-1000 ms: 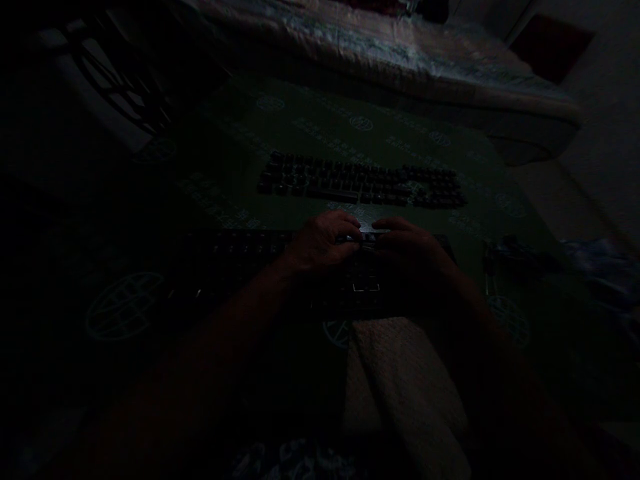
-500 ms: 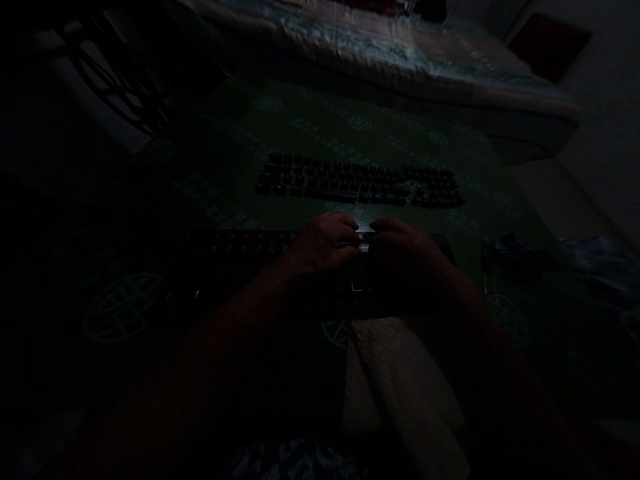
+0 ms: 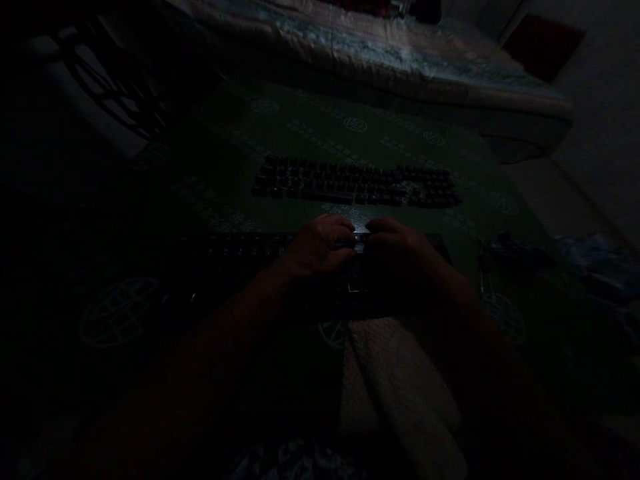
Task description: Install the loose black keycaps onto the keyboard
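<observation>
Pale globe signs (image 3: 355, 125) and rows of characters (image 3: 313, 132), too dim to read, repeat across the green tabletop (image 3: 215, 167).

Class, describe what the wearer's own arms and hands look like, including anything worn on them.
The left hand and right hand are ungloved; both forearms show no sleeve. It is too dark to rule out rings or a wristband.

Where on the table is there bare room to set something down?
Bare patches: the table between keycaps and bed, and left of the keycaps. Crowded: the keyboard, with left hand and right hand over it. Lower left: too dark.
</observation>
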`<state>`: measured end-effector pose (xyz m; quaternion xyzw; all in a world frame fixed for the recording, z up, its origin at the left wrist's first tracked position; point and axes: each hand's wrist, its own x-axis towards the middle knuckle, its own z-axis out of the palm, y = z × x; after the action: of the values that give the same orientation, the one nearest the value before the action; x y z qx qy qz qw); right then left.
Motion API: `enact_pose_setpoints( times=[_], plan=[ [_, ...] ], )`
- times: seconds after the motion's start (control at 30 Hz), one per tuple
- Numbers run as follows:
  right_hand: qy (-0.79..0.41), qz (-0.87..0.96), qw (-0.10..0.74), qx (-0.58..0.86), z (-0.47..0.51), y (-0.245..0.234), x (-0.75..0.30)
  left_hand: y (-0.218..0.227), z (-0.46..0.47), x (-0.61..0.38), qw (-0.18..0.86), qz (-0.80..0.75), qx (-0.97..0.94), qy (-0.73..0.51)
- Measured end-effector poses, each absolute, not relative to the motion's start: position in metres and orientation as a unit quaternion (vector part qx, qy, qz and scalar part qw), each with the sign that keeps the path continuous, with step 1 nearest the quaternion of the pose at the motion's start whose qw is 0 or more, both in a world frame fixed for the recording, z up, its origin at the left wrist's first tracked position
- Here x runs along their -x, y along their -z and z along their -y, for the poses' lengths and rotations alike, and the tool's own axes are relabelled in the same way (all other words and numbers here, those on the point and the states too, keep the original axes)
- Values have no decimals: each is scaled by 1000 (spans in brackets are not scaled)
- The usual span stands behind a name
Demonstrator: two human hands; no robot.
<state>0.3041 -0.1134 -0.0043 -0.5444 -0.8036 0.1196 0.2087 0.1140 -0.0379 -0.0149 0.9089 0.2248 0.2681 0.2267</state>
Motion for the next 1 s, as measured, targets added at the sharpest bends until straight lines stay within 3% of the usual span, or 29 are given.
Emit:
enact_pose_setpoints(
  times=[0.63,1.0],
  plan=[
    [-82,797,212,559,115,11,-301,12,38,-116,214,-218,-919,-250],
    [1,828,11,560,122,-13,-278,13,37,-117,214,-225,-922,-231]
  ],
)
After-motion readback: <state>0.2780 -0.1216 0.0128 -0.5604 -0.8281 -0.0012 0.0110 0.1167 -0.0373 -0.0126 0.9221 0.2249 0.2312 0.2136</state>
